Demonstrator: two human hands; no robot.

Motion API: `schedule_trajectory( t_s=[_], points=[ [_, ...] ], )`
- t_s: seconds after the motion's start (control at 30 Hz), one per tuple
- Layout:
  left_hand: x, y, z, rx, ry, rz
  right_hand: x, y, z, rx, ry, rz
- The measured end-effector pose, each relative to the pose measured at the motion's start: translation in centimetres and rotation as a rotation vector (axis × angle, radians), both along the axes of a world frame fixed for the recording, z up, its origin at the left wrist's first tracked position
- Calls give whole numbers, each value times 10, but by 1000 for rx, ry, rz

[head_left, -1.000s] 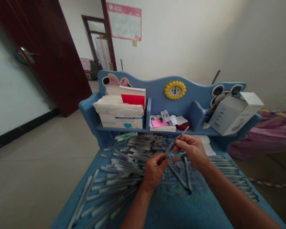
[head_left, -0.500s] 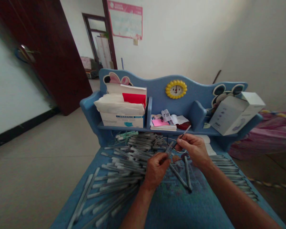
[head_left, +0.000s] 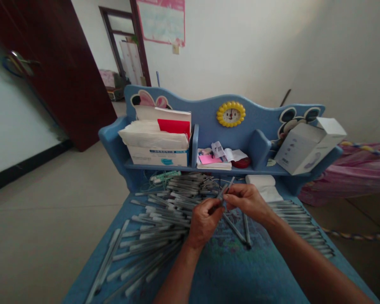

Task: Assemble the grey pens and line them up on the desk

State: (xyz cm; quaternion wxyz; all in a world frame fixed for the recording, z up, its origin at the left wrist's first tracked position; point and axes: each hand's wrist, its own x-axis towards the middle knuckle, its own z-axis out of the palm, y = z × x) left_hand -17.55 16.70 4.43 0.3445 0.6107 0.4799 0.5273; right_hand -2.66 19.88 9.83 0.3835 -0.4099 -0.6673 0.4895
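My left hand (head_left: pixel 204 221) is closed on a slim, translucent pen-like tube (head_left: pixel 222 192), which points up and away. Right against it, my right hand (head_left: pixel 245 200) pinches a thin stick (head_left: pixel 231 182), its upper end showing above the fingers. The hands' fingertips nearly meet, so the point where the two pieces come together is hidden. Just below the hands, two grey pen-like sticks (head_left: pixel 236 230) lie in a V, their dark ends together. A large loose pile of similar grey sticks (head_left: pixel 164 219) spreads to the left of my left hand.
Similar sticks lie in a neat row (head_left: pixel 299 223) on the right of the blue desk (head_left: pixel 266 274). Behind stands a shelf with a mask box (head_left: pixel 158 156), papers (head_left: pixel 213 162), a yellow clock (head_left: pixel 231 114) and a white carton (head_left: pixel 307 145). A white roll (head_left: pixel 260 180) lies below.
My right hand has moved left and slightly down, bringing the thin stick against the tube in my left hand. The view has shifted slightly; the left hand still holds its tube.
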Motion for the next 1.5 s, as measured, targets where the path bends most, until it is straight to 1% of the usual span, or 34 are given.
schedule_trajectory(
  t_s=[0.07,0.13,0.2,0.27,0.33,0.43,0.5,0.57,0.63,0.93,1.07,1.17,1.33,1.5],
  points=[
    [-1,0,1,-4,-4,2,4,1,-4,-25,9,0],
    [-3,0,2,-9,2,31,9,3,-10,-37,35,-57],
    [-5,1,0,-14,11,86,15,7,-20,-51,36,-144],
    [-7,2,-3,-20,13,135,21,11,-34,-89,-8,-196],
    [-9,4,-5,-33,9,157,27,16,-51,-121,-99,-195],
    [-12,5,-6,-64,-22,170,31,21,-74,-61,-365,-155],
    [-13,5,-6,-78,-55,175,32,24,-85,-1,-524,-153],
    [-14,6,-5,-81,-76,178,30,27,-91,32,-609,-171],
    [-15,7,-6,-76,-85,186,27,29,-91,50,-663,-195],
    [-15,11,-14,-85,-170,207,20,48,-81,116,-978,-267],
    [-15,11,-16,-88,-164,204,15,58,-79,141,-1134,-305],
    [-15,11,-17,-78,-162,204,9,64,-76,164,-1220,-282],
    [-18,12,-18,-68,-157,247,-1,72,-73,199,-1299,-238],
    [-22,13,-14,-61,-197,296,-4,71,-72,202,-1336,-205]
  ],
)
